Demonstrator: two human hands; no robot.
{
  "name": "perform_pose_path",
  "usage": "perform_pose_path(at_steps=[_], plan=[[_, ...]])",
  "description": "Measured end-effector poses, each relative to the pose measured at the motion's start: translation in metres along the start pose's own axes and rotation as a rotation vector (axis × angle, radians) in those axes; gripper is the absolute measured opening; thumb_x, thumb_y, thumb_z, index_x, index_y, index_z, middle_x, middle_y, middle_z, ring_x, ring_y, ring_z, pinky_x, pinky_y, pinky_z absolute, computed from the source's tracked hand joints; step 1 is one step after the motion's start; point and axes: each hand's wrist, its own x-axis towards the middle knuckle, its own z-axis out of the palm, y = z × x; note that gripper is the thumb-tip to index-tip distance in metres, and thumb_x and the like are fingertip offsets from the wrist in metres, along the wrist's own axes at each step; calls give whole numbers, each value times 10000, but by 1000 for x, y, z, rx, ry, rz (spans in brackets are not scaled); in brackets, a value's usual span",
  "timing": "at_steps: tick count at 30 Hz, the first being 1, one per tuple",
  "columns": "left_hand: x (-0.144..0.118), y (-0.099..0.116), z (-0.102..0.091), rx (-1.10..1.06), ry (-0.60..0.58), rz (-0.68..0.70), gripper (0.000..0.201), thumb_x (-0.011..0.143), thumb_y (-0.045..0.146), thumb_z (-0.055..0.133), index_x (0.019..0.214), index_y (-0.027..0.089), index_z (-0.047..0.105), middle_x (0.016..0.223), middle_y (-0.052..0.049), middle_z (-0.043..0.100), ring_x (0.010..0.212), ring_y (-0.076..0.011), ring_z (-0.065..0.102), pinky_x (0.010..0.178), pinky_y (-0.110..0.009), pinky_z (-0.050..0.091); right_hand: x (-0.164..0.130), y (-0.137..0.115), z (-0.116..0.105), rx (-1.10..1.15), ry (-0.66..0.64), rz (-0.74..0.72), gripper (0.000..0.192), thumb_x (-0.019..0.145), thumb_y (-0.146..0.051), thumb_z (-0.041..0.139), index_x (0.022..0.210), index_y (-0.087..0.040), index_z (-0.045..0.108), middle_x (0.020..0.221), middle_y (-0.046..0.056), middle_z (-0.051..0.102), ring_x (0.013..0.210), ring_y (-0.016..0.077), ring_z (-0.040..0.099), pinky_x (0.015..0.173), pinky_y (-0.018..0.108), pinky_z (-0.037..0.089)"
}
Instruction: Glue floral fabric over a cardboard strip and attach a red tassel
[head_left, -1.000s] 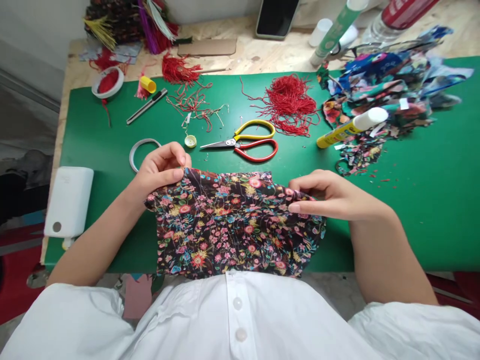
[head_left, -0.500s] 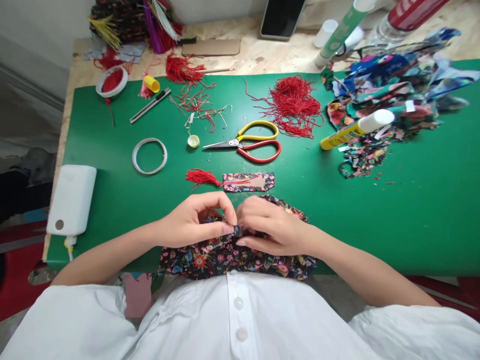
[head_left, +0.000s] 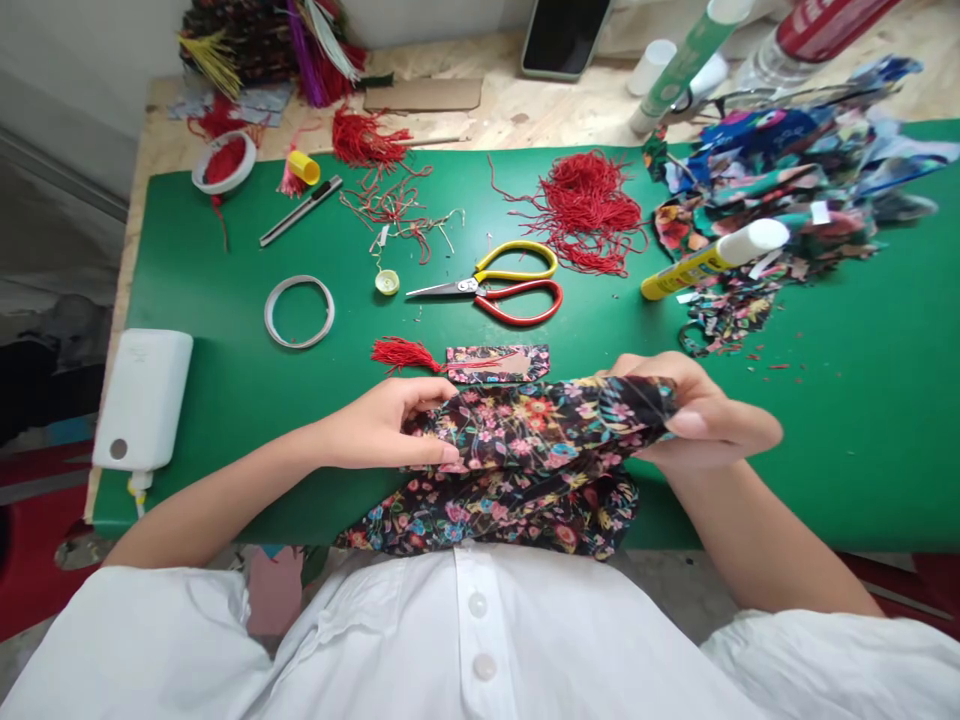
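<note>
1. Done, apparently: a patterned strip (head_left: 535,365) with a red tassel (head_left: 405,354) lies on the green tabletop (head_left: 847,430).
2. Left: the floral cloth (head_left: 525,425) is loose, joined to nothing visible.
3. Left fingers (head_left: 431,455) and right fingers (head_left: 688,424) pinch it near the tabletop's front edge.
4. Half a second earlier they meet mid-cloth; now they are well apart.

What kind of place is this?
Likely a craft workspace: scissors and a pile of red thread lie on a green mat, with a heap of fabric scraps toward the right.
</note>
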Motion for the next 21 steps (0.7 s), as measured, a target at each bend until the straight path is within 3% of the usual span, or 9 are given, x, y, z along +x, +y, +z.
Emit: perform_pose_path(at_steps=[2,6,13,21], plan=[[2,1,-4,35,4,2,287,751,353,750,821,161,547,773,22,544,694,-106,540,621,-222,447,1,-4,-4,35,-17,25,386,724,-316,631,534,-176,325,450,-33,291,425,82,207,448,290,152],[4,4,-9,12,55,38,280,722,321,766,787,162,546,720,42,491,667,-85,486,616,-203,422,1,-15,-11,-9,31,32,479,689,-354,657,513,-173,250,438,-34,253,425,89,210,441,279,196],[6,-2,-15,-139,146,169,331,700,311,809,690,154,519,679,38,501,616,-70,466,586,-194,420,-4,-19,-33,-137,23,-20,699,701,-491,742,420,-175,185,329,-44,245,328,108,337,433,280,320],[6,-7,-16,-276,284,285,289,745,312,802,783,166,555,726,39,498,639,-57,484,585,-147,450,3,-31,-17,-269,89,103,706,702,-505,729,389,-129,220,309,-34,290,344,63,323,452,245,315]])
